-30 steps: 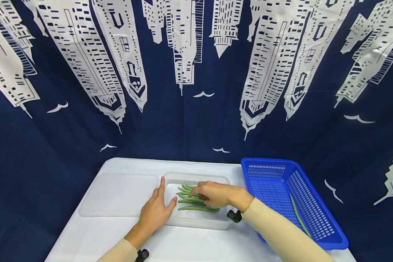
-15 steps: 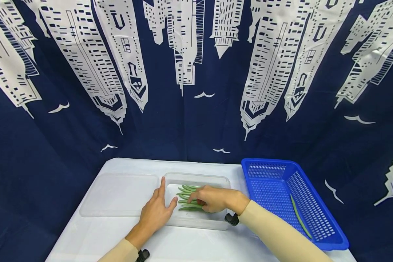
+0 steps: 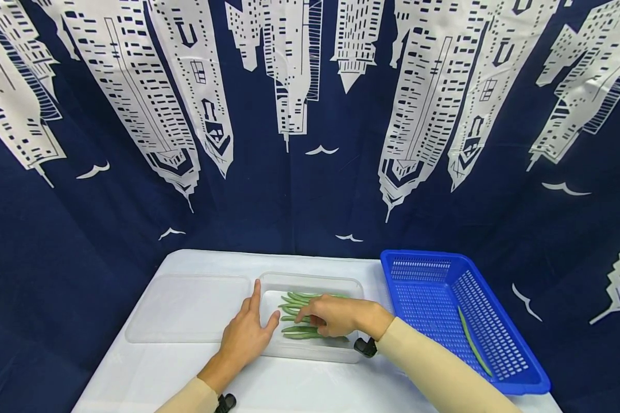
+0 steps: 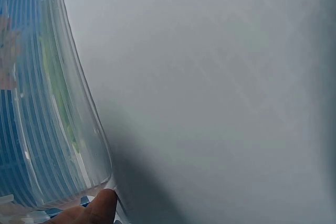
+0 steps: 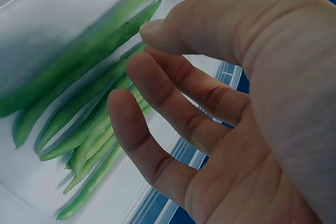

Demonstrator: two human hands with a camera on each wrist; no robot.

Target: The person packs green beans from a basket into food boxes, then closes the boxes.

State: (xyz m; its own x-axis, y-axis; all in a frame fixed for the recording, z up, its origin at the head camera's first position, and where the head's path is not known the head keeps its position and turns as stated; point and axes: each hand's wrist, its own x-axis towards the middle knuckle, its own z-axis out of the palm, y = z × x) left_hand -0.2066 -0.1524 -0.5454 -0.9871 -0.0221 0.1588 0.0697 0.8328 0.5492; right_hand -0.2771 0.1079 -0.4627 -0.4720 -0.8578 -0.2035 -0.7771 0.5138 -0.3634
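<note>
Several green beans (image 3: 295, 304) lie side by side in a clear plastic container (image 3: 312, 354). Two of them sit together, slightly apart from the rest, on the near side. Over the row, my right hand (image 3: 336, 314) has its fingers loosely bent; in the right wrist view the fingertips (image 5: 123, 103) are right at the green beans (image 5: 79, 114), with none visible between thumb and fingers. My left hand (image 3: 245, 335) rests at the container's left end, index finger extended and thumb over the rim. A fingertip shows at the container's corner in the left wrist view.
A flat translucent lid (image 3: 186, 310) lies left of the container on the white table (image 3: 268, 390). To the right stands a blue perforated basket (image 3: 418, 298) with one green bean (image 3: 472, 344) along its right side. A dark blue printed cloth (image 3: 289, 201) hangs behind.
My right hand has shifted slightly left and toward me. A green bean has come to lie beside the nearest one. The left hand has stayed in place.
</note>
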